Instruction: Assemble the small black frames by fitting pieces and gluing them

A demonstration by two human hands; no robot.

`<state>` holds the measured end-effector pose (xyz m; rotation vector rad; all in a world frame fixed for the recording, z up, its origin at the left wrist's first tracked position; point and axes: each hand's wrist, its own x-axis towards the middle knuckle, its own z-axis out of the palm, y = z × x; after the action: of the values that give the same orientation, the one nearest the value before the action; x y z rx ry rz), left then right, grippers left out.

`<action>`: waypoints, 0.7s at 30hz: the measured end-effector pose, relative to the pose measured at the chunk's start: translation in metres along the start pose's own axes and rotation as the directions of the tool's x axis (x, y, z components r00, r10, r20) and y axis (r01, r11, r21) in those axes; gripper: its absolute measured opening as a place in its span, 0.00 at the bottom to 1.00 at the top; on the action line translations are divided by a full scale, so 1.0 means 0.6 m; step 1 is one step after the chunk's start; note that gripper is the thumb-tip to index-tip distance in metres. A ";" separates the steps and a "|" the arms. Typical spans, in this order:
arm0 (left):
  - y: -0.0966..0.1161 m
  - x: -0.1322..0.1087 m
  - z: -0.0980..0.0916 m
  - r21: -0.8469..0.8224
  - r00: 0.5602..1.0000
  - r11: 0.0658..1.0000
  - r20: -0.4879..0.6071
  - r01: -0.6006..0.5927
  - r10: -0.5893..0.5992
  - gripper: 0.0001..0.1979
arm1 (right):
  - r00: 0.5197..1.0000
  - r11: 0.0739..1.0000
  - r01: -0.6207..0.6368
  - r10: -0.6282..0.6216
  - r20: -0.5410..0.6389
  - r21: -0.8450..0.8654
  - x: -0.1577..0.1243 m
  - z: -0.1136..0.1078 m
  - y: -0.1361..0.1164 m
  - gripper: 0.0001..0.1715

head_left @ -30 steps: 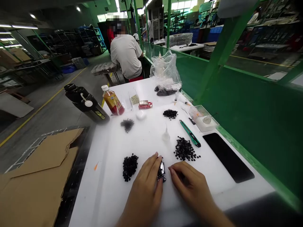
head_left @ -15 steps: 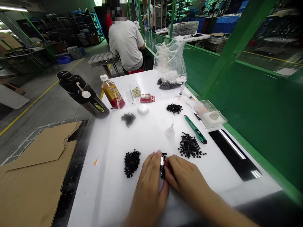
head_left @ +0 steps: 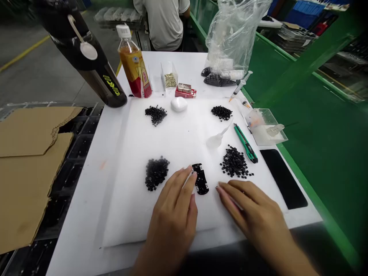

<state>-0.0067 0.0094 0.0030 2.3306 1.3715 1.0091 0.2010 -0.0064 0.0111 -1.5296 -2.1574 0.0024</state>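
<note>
A small flat black part [head_left: 200, 178] lies on the white mat [head_left: 178, 145] near the front. My left hand [head_left: 172, 214] rests flat beside it, fingertips touching its left edge, fingers stretched out. My right hand [head_left: 253, 214] lies open on the mat to the right of the part, a little apart from it, holding nothing. One pile of small black pieces [head_left: 156, 173] lies just left of my left hand. Another pile [head_left: 235, 162] sits above my right hand.
Two more black piles [head_left: 155, 114] [head_left: 221, 112], a white pebble-like piece [head_left: 178, 104], a squeeze bottle [head_left: 216, 138], a green knife [head_left: 245, 142], a clear tray [head_left: 266, 131], a black phone [head_left: 283, 178], a drink bottle [head_left: 133, 63], a black flask [head_left: 86, 57], a plastic bag [head_left: 232, 42]. Cardboard [head_left: 25, 168] lies left.
The camera tipped down and nearer. My right hand let go of the black part and drew back to the right; the part now lies flat on the mat.
</note>
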 end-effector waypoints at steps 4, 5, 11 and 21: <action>0.006 -0.023 -0.008 0.095 0.998 0.994 0.020 -0.062 0.060 0.20 | 0.978 0.986 -0.154 0.142 -0.154 -0.068 0.052 -0.023 0.025 0.10; 0.007 -0.027 -0.009 0.109 0.997 0.991 0.032 -0.075 0.072 0.20 | 0.966 0.974 -0.211 0.195 -0.169 -0.082 0.068 -0.026 0.032 0.11; -0.001 -0.030 -0.019 0.177 0.966 0.957 0.160 -0.231 0.204 0.19 | 0.942 0.942 -0.334 0.334 0.018 0.016 0.136 -0.012 0.060 0.36; -0.001 -0.001 -0.028 0.286 0.910 0.874 0.260 -0.392 0.323 0.17 | 0.943 0.900 -0.327 0.329 0.042 0.290 0.166 0.035 0.063 0.26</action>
<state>-0.0188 0.0074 0.0145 2.9292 1.1203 0.6268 0.2014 0.1016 0.0209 -1.6855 -1.7695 0.4112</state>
